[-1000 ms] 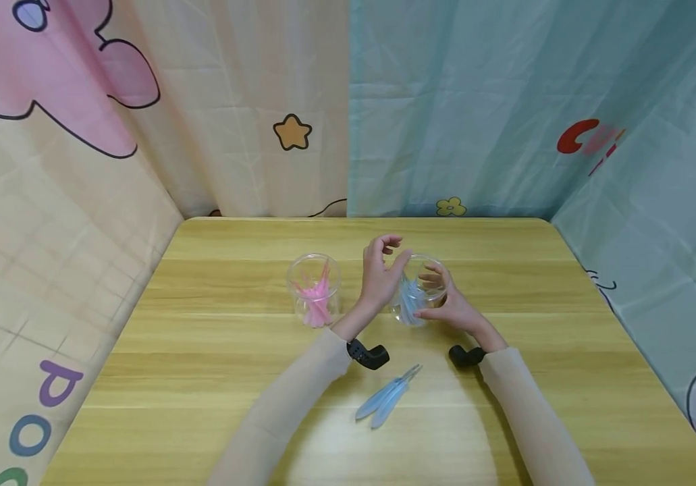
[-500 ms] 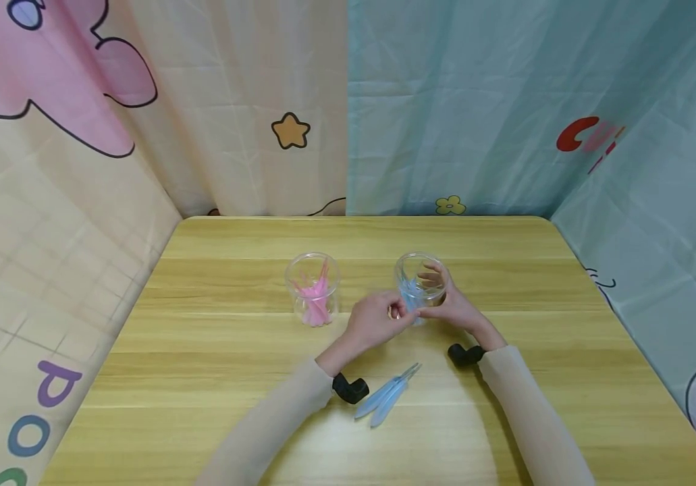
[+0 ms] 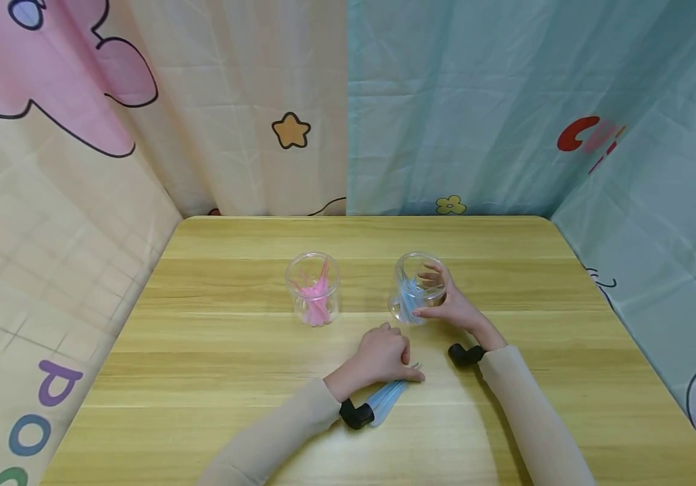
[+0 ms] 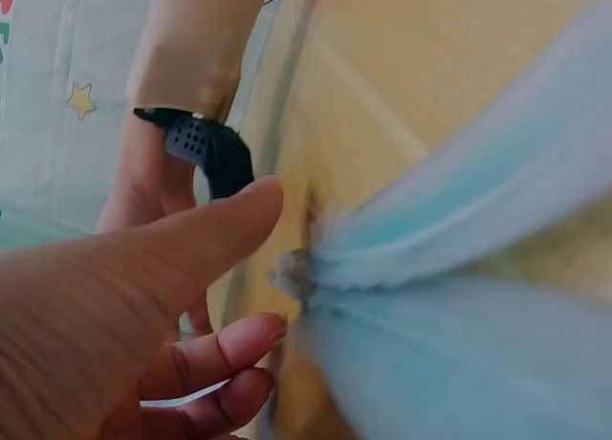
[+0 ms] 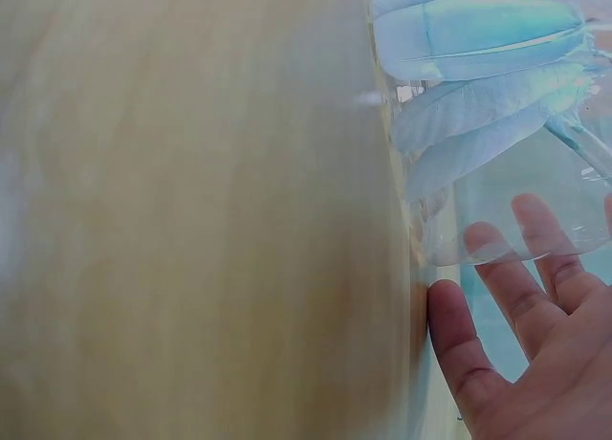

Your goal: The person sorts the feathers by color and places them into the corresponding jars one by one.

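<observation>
Light-blue feathers [image 3: 387, 402] lie on the table, their quill ends under my left hand [image 3: 383, 355]. In the left wrist view, a gap separates that hand's thumb [image 4: 239, 218] from its fingers, and the feather quills [image 4: 298, 273] are just beyond the fingertips, not gripped. My right hand [image 3: 458, 309] holds a clear cup [image 3: 397, 287] standing upright, thumb in front and fingers around its right side. Blue feathers [image 5: 478, 38] stand inside that cup, plainly visible through its wall in the right wrist view.
A second clear cup [image 3: 289, 282] with pink feathers [image 3: 317, 305] in it stands to the left on the wooden table [image 3: 214, 337]. Printed curtains [image 3: 250, 81] hang behind the table's back edge and along both sides.
My left hand has come down from beside the blue-feather cup's rim, past its front, to the feathers on the table. My right hand has stayed at the cup.
</observation>
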Available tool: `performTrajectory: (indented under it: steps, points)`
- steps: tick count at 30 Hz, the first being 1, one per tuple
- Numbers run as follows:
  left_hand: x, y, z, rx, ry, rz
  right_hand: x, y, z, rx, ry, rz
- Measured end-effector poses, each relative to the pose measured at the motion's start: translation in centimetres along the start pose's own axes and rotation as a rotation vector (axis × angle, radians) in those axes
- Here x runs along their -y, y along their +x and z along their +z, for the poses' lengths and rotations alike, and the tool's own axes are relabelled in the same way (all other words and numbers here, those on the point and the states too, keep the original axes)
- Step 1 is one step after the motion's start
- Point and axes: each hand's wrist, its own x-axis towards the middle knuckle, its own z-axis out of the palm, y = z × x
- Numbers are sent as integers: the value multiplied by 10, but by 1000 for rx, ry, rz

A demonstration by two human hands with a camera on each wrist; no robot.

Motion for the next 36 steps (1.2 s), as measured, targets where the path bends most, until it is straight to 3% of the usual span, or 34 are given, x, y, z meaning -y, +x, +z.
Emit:
performTrajectory:
  steps: [8, 15, 27, 31, 36]
  points:
    - [-4, -3, 4, 2, -36, -14, -3, 1, -1, 10, -17, 35]
    - [-1, -4, 0, 41, -202, -35, -31, 4, -3, -8, -8, 24]
    - [10, -2, -11, 87, -434, -69, -22, 2, -2, -13, -16, 27]
    - [13, 1, -24, 49, -501, -57, -5, 0, 0, 0, -6, 15]
    - [17, 8, -43, -38, -608, 14, 3, -1, 0, 12, -1, 28]
